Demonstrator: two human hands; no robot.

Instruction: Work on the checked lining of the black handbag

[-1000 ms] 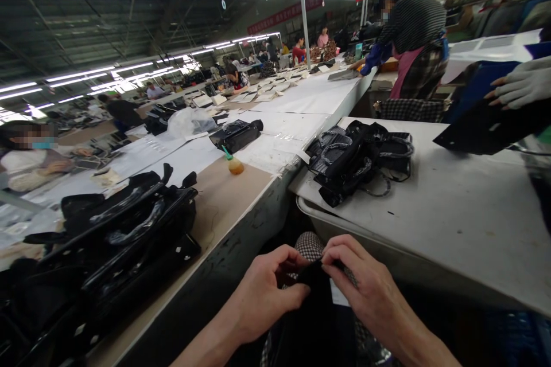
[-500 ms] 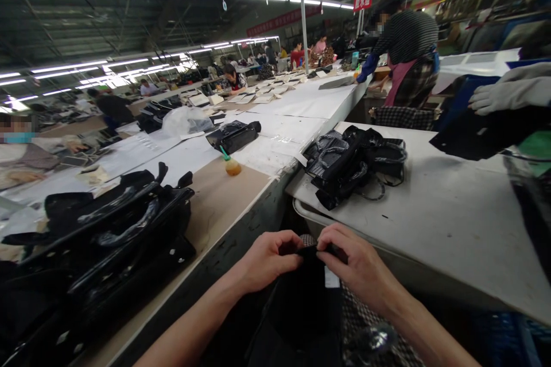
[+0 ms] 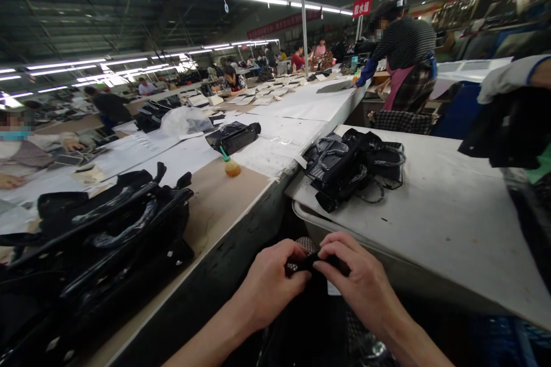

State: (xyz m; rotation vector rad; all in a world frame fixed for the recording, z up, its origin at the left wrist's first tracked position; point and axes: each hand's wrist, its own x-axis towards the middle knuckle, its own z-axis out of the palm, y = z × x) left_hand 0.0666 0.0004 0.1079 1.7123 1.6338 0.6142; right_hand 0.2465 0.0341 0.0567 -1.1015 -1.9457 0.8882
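Note:
Between the two tables, low in the view, my left hand (image 3: 273,278) pinches the upper edge of a black piece (image 3: 307,321) that looks like a bag. My right hand (image 3: 355,269) grips the same edge close beside it, thumb against fingers. A small white label (image 3: 333,288) shows just under my right fingers. The lower part of the black piece hangs over my lap in shadow, so its shape is hard to make out. Checked cloth shows around it.
Black bags (image 3: 129,229) are heaped on the left table, near a glue bottle (image 3: 231,166). More black bags (image 3: 353,163) lie on the right table (image 3: 443,212). At far right a person's gloved hand (image 3: 508,80) holds a black item. Another person (image 3: 404,51) stands behind.
Both my hands have moved slightly down, still on the black edge. At the right, the gloved hand and its black item have shifted to the right.

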